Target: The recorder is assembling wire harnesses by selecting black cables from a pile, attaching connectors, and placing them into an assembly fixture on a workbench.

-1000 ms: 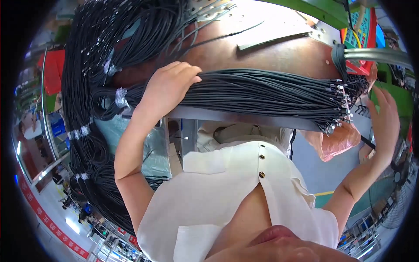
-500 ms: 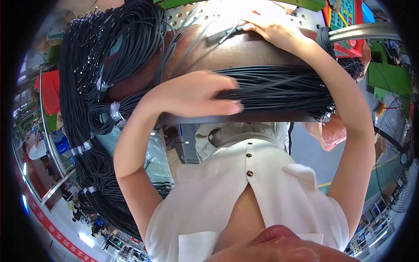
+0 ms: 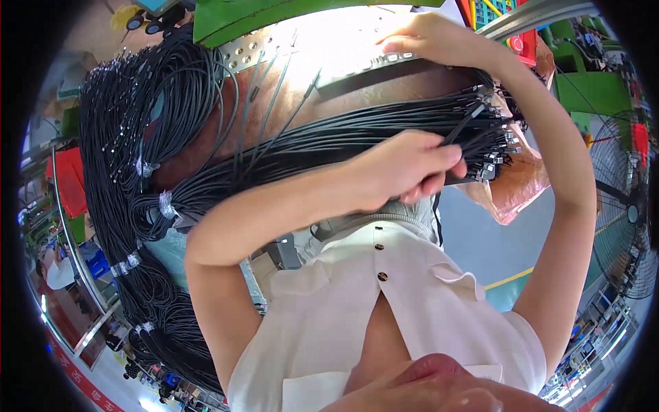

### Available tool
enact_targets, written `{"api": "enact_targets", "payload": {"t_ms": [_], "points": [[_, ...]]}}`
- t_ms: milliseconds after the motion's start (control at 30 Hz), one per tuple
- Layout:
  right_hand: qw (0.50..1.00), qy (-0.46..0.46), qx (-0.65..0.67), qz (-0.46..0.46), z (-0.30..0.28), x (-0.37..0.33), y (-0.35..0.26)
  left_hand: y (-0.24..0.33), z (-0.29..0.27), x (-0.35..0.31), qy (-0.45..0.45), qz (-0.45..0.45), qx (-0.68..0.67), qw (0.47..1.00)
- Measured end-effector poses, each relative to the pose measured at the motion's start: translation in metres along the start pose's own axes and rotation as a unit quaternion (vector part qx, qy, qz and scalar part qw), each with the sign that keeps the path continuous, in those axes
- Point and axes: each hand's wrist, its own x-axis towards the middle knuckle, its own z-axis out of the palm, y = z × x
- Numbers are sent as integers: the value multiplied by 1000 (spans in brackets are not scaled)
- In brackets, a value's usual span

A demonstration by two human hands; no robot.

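Note:
A thick bundle of black cables (image 3: 302,145) runs across the brown work surface in front of me, its metal connector ends bunched at the right. My left hand (image 3: 427,163) lies over this bundle near those ends, fingers curled around a black cable (image 3: 461,128) whose tip points up and to the right. Farther off, my right hand (image 3: 429,40) reaches to a brightly lit fixture strip (image 3: 392,59) with a row of slots. Its thumb and fingertips come together there; glare hides whatever lies between them. A few single cables (image 3: 280,103) lead toward the perforated plate (image 3: 248,53).
Coiled, tied black cables (image 3: 182,103) hang in a heap at the left. A green machine part (image 3: 302,19) spans the far edge. At the right are a metal rail (image 3: 542,15), a pinkish plastic bag (image 3: 511,199) and a fan (image 3: 621,206).
My left hand has moved right along the bundle and closed on a cable near the connector ends. My right hand stays at the fixture, its fingers drawn in more. The view has shifted slightly.

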Motion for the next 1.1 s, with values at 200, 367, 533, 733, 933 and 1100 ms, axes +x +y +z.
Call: {"api": "enact_targets", "payload": {"t_ms": [200, 367, 533, 733, 933, 1100], "points": [[917, 64, 388, -67, 3, -94, -28, -58, -7, -18, 73, 128, 29, 989], [873, 38, 484, -47, 50, -72, -78, -57, -1, -3, 109, 146, -101, 978], [926, 372, -42, -40, 75, -31, -37, -60, -11, -19, 196, 231, -175, 937], [938, 333, 3, -92, 92, -33, -45, -64, -16, -32, 216, 277, -228, 908], [958, 267, 21, -103, 82, -41, -55, -70, -26, -34, 226, 252, -269, 902], [886, 389, -148, -204, 82, -52, -92, -69, -30, -36, 189, 252, -304, 899]]}}
